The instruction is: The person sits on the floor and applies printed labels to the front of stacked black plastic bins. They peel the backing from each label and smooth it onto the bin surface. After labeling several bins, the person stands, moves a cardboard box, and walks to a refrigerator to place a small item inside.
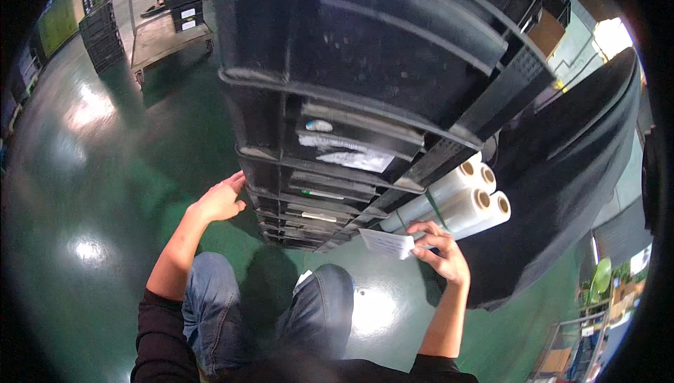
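A tall stack of black plastic crates [379, 53] stands right in front of me. My left hand [222, 199] is at the stack's left side low down, its fingers stretched out and seemingly touching a crate edge. A white paper card [390, 244] with print on it is pinched between the thumb and fingers of my right hand [444, 255], held near the stack's lower right corner. Just behind that hand lie several rolls of clear stretch film [463, 206], bundled with a dark green strap. Torn white label remains [351, 155] stick to one crate's front.
A wheeled platform cart [165, 40] with small black boxes is at the far left, beside another dark crate stack [102, 35]. Large black sheeting [562, 165] drapes down on the right. Green floor [77, 193] shines under me. A shelf rack [572, 337] stands at the lower right.
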The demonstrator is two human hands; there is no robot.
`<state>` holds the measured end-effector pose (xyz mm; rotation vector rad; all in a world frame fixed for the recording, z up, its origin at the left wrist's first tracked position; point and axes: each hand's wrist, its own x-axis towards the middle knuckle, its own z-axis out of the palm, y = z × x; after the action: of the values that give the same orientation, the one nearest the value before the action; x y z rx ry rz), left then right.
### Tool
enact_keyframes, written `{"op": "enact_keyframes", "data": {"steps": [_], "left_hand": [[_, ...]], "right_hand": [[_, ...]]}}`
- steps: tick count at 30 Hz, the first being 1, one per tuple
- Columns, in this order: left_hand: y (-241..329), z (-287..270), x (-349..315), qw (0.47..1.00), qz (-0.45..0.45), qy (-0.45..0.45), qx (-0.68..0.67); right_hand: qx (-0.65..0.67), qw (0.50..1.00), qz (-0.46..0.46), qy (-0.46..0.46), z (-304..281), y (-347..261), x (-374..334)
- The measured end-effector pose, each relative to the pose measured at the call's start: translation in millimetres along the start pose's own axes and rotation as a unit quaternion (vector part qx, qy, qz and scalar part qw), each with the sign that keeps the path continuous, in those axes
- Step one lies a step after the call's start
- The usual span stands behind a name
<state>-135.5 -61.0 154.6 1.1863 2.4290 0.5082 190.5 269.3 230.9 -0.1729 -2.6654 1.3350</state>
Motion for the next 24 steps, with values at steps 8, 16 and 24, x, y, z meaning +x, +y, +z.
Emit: {"op": "enact_keyframes", "data": {"steps": [8, 16, 24], "left_hand": [[59.1, -68.6, -59.5, 0.859, 0.059, 0.505, -0.064], [145.8, -105.1, -90.7, 0.729, 0.309, 0.599, -0.120], [168.6, -128.5, -42.9, 0.722, 0.298, 0.596, -0.187]], "right_hand": [[0.033, 0.958, -0.228, 0.168, -17.6, -134.0, 1.3], [0.218, 0.863, -0.240, 0.386, 59.4, -184.8, 65.9], [0.191, 0.853, -0.185, 0.450, 57.4, -195.6, 105.8]]}}
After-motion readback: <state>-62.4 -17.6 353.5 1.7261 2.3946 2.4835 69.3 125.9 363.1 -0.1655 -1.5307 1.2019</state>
